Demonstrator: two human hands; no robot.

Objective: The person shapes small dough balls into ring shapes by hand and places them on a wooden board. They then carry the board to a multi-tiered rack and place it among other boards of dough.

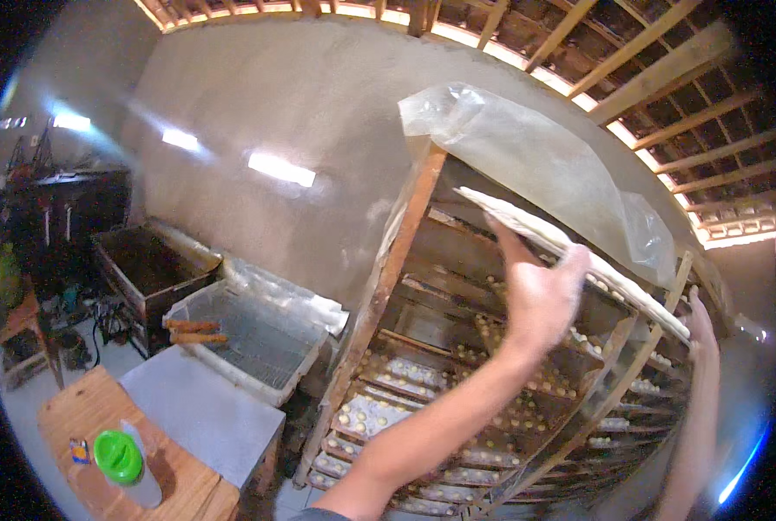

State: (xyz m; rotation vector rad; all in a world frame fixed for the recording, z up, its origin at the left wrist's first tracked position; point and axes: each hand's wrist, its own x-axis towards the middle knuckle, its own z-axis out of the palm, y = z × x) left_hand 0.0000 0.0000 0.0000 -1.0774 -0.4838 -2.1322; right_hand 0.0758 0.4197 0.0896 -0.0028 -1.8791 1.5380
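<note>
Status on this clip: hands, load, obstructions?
Left hand and right hand gripping pale tray. Tray at upper part of wooden rack. Plastic sheet draped just above; contact unclear.

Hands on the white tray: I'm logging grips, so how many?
2: left hand on the left part of the white tray, right hand at its right end.

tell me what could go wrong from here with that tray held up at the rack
The long, flat, pale tray juts past the left hand, so it might tip if that grip or the right hand slips. A bump against the brown wooden rack could jolt the small, round, pale balls lower down. The loose, translucent plastic sheet hangs close above the tray and might snag on it.
</note>
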